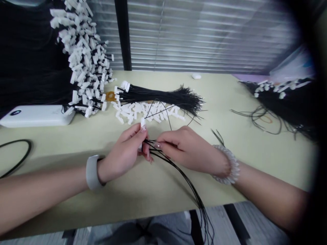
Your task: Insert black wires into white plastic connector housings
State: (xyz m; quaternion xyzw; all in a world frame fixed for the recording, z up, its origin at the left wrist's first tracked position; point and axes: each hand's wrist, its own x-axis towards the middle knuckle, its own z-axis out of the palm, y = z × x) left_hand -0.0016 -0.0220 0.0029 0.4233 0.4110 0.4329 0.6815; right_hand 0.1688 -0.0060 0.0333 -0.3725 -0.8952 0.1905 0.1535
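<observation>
My left hand [127, 149] is closed around a small white plastic connector [142, 123] that sticks up between its thumb and forefinger. My right hand [184, 146] pinches thin black wires [184, 177] right beside the connector. The wires run from the fingers down past the table's front edge. Just behind both hands lies a pile of loose white connectors [143, 112], and behind that a bundle of black wires with white connectors on one end [158, 95].
A large heap of wires with white connectors [81, 54] rises at the back left, beside a white flat box [35, 115]. Another tangle of black wires [286, 102] lies at the right. A black cable loop [17, 160] sits at the left edge. Window blinds [204, 34] stand behind the table [76, 143].
</observation>
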